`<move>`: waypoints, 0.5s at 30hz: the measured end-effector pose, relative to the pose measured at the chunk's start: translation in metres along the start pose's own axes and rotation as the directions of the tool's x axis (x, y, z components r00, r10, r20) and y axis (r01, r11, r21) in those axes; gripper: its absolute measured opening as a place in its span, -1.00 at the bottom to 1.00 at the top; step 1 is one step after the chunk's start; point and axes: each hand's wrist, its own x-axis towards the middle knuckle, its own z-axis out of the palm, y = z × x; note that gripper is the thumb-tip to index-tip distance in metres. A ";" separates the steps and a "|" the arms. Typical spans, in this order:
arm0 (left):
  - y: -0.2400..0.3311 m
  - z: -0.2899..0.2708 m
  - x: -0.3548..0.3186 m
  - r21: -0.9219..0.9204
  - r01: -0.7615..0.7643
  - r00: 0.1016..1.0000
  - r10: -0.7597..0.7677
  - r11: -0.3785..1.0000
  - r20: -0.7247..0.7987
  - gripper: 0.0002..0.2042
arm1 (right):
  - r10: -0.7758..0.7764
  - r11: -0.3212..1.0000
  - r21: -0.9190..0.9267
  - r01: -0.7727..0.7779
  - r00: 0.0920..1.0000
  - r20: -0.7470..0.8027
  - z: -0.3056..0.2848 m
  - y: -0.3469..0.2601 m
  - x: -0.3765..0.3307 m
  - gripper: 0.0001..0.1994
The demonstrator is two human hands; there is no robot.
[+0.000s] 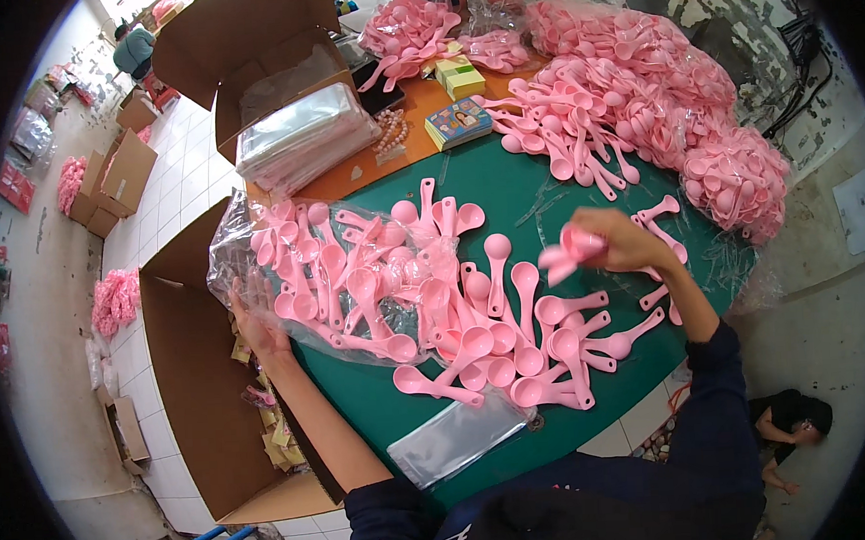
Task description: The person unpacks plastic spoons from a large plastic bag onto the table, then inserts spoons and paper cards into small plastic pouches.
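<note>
My right hand [617,242] is raised over the right part of the green table, its fingers wrapped round several pink measuring spoons [575,252]; motion blurs them a little. At the table's left edge my left hand [258,321] rests against the side of a large clear plastic bag [227,245], fingers stretched out along the film. Pink spoons [331,265] fill the bag and spill from it to the right. Between my arms lies a loose pile of pink spoons [528,362], some with bowls up and others turned over.
Flat clear bags [459,438] lie at the near edge. A stack of clear film [306,136], a card box [458,122] and yellow pads [460,76] sit farther off. Bagged spoons [627,78] heap at the back right. An open carton [201,377] stands left; a person [792,428] crouches at right.
</note>
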 end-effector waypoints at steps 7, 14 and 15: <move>-0.002 -0.010 0.007 -0.020 0.010 0.999 -0.009 1.000 0.036 -0.50 | 0.369 0.820 -0.316 -0.477 0.863 -0.346 -0.084 0.084 0.068 -0.58; -0.006 -0.003 0.006 -0.021 0.010 1.000 -0.009 1.000 0.023 -0.50 | 0.045 0.813 -0.501 -0.298 0.889 -0.456 -0.060 0.052 0.046 -0.50; -0.003 -0.005 0.005 -0.014 0.006 1.000 -0.006 1.000 0.019 -0.50 | 0.168 0.880 -0.372 -0.293 0.927 -0.334 -0.041 0.016 0.034 -0.48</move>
